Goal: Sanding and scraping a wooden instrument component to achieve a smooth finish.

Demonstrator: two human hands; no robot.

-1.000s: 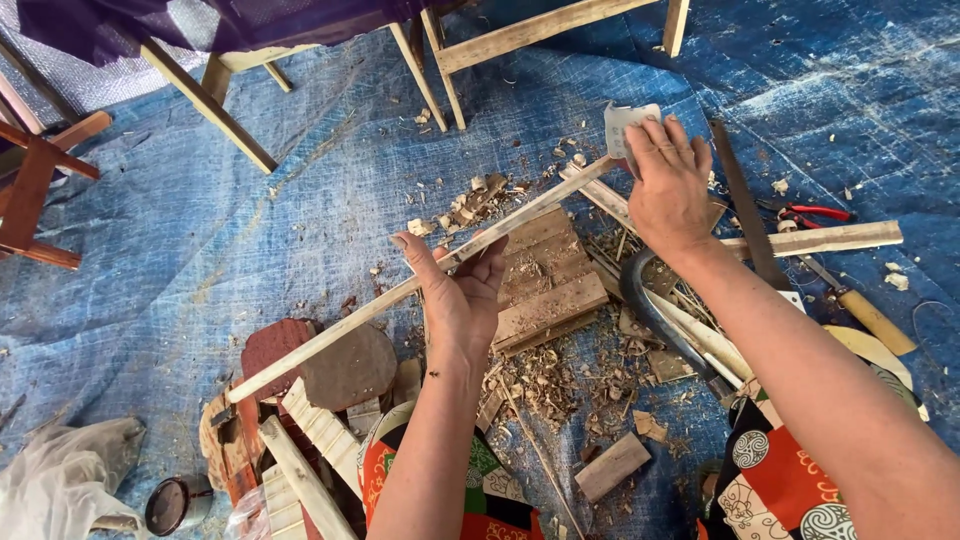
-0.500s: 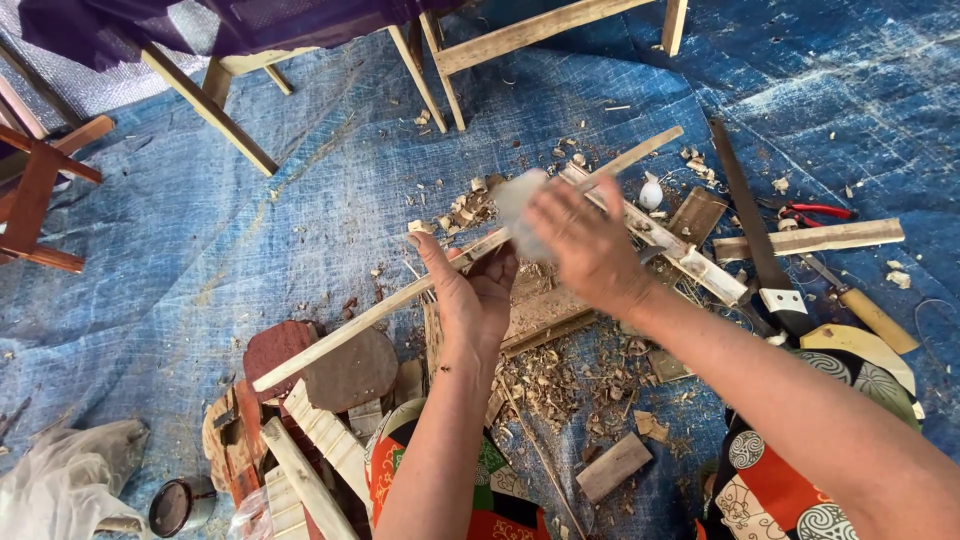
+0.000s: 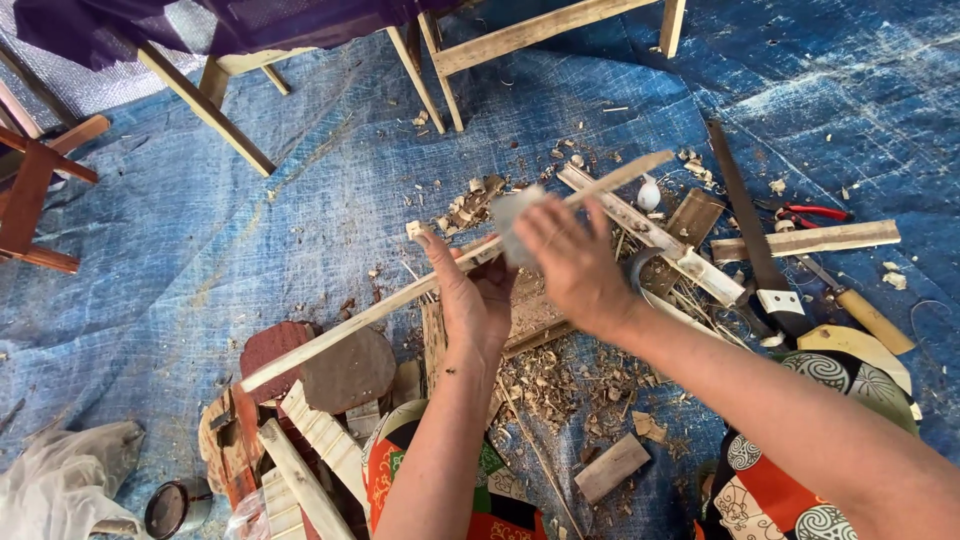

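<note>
My left hand point(image 3: 472, 300) grips a long thin wooden stick point(image 3: 350, 320) near its middle; the stick slants from the lower left up to the right. My right hand point(image 3: 568, 258) presses a small pale piece of what looks like sandpaper point(image 3: 512, 225) against the stick just right of my left hand. Under both hands lies a wooden block point(image 3: 530, 320) with a heap of wood shavings point(image 3: 545, 380).
A blue tarp point(image 3: 300, 220) covers the floor. A long dark blade point(image 3: 745, 225), red-handled pliers point(image 3: 810, 212), a wooden-handled tool point(image 3: 865, 315) and flat wood strips point(image 3: 805, 240) lie to the right. Wooden stool legs point(image 3: 430, 70) stand at the back. Wood scraps point(image 3: 300, 430) pile at lower left.
My right hand has slid down the stick from its upper right end toward my left hand, carrying the pale piece. My left hand has kept its grip.
</note>
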